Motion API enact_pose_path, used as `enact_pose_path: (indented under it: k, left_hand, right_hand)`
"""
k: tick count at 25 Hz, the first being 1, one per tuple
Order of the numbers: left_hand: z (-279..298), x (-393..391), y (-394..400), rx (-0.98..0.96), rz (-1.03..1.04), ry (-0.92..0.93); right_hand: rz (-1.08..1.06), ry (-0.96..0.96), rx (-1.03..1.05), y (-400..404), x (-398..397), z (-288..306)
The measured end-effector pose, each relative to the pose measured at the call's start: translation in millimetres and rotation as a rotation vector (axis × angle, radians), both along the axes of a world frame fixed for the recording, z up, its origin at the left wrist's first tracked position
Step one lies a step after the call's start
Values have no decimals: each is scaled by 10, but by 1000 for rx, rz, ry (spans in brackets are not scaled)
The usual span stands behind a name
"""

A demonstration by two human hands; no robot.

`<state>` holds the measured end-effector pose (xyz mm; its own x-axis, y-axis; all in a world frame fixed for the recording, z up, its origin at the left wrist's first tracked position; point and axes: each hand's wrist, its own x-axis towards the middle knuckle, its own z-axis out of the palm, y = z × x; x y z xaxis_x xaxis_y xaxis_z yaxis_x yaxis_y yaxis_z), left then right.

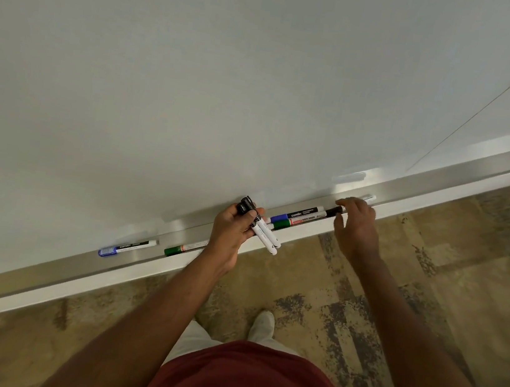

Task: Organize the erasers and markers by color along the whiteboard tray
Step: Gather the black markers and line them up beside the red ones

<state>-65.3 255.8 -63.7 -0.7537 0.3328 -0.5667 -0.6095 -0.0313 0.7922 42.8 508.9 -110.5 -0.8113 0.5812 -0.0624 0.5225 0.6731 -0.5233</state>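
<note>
Left hand (231, 232) gripping black-capped markers (258, 226), right hand (355, 225) pinching black marker (334, 210) in tray (428, 185)

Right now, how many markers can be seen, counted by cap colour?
Blue cap: 2
Green cap: 2
Black cap: 3, two held in the left hand
Cap hidden: 1
Total: 8

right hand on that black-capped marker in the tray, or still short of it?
Touching. The head view shows the right hand's fingers closing over the black-capped marker lying in the tray, with no gap visible.
</note>
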Motion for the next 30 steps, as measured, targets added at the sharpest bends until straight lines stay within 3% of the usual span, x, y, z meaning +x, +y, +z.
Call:
enact_pose_path:
  k: [6, 20, 22, 26, 30]
  left_hand:
    - [-71, 34, 59, -15, -11, -69]
    - [-58, 76, -169, -21, 55, -115]
    - [-30, 82, -293, -14, 78, -118]
    - [47, 105, -636, 13, 139, -119]
    - [172, 102, -1203, 60, 221, -100]
  right_hand:
    - [190, -281, 141, 242, -59, -90]
    - [247, -114, 273, 273, -235, 71]
    - [273, 26, 169, -90, -304, 176]
    - [246, 196, -387, -1157, -432, 405]
    - [324, 247, -584, -2133, -520, 491]
